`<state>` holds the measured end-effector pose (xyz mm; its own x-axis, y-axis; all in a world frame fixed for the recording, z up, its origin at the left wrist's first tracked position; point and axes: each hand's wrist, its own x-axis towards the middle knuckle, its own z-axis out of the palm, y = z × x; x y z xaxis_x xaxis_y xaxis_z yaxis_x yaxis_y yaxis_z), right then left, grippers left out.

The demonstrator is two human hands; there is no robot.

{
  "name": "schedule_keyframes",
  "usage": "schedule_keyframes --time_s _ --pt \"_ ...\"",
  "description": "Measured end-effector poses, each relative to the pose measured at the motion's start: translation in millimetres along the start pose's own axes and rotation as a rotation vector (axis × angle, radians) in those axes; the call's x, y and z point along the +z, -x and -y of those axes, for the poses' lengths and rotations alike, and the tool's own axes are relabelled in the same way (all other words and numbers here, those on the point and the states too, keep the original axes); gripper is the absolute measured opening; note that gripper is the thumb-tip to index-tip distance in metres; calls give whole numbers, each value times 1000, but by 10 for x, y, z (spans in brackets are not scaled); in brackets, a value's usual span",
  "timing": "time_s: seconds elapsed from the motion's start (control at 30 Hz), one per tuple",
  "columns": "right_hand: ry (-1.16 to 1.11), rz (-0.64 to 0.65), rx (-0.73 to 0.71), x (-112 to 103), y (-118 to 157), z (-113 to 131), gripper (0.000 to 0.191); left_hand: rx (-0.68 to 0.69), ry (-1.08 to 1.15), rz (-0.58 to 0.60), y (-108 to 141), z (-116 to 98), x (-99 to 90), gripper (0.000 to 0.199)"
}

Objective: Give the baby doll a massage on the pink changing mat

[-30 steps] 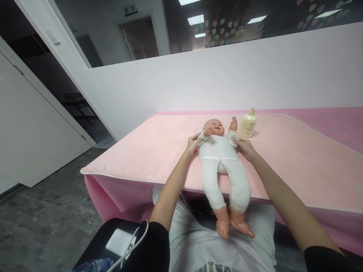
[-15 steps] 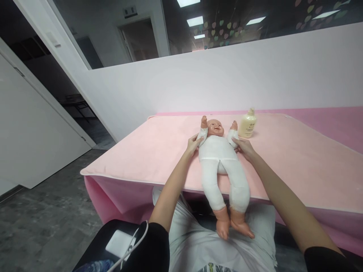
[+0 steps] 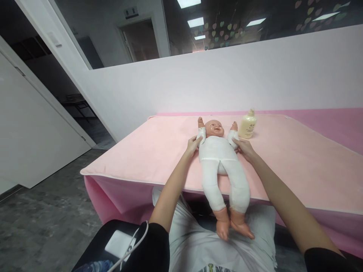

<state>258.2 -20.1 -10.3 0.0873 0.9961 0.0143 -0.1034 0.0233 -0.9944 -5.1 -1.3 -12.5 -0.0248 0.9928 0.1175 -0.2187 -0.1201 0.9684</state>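
Note:
A baby doll (image 3: pixel 217 149) with a white cloth body lies on its back on the pink-covered table, its head toward the wall. Its feet hang past the front edge, above my lap. My left hand (image 3: pixel 194 144) is closed around the doll's upper arm on the left, thumb on top. On the other side, my right hand (image 3: pixel 244 147) grips the doll's right-hand arm in the same way. Both doll forearms point up beside its head. Some of my fingers are hidden under the arms. Just beyond my right hand stands a pale yellow pump bottle (image 3: pixel 247 124).
A peach-pink mat (image 3: pixel 136 151) with white edging covers the tabletop. Behind it rises a white wall (image 3: pixel 198 83) with dark glass above. To my left, a white device with a cable (image 3: pixel 120 243) rests on a black seat.
The doll's arm in my left hand has tilted slightly outward to the left, and its head has shifted a little left. My right hand looks the same.

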Motion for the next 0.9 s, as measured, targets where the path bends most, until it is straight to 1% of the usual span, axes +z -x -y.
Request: schedule_keyframes --time_s 0.13,0.27,0.43,0.53,0.6,0.7,0.73,0.77,0.83,0.9 --pt "6 -7 -5 -5 9 4 34 -37 -11 -20 -12 2 -14 35" --pt "11 -20 18 -9 -10 1 33 -73 -22 -33 -14 -11 -26 34" --pt "25 -56 50 -2 -37 -7 30 -63 -20 -45 -12 -23 -19 32" --pt "18 -33 31 -7 -20 1 28 -57 -12 -34 9 -53 -7 30" --pt "4 10 22 -18 7 20 28 -51 13 7 35 -87 0 35" --pt "-13 80 12 -37 55 62 25 -49 114 122 75 -130 7 50" --pt "-18 89 12 -41 70 74 24 -56 143 138 83 -136 10 51" --pt "-24 88 13 -42 82 83 24 -66 158 133 89 -138 12 49" --pt "-42 64 15 -37 96 89 28 -80 156 81 90 -126 18 43" --pt "-64 42 16 -25 100 77 31 -77 154 63 80 -105 26 44"
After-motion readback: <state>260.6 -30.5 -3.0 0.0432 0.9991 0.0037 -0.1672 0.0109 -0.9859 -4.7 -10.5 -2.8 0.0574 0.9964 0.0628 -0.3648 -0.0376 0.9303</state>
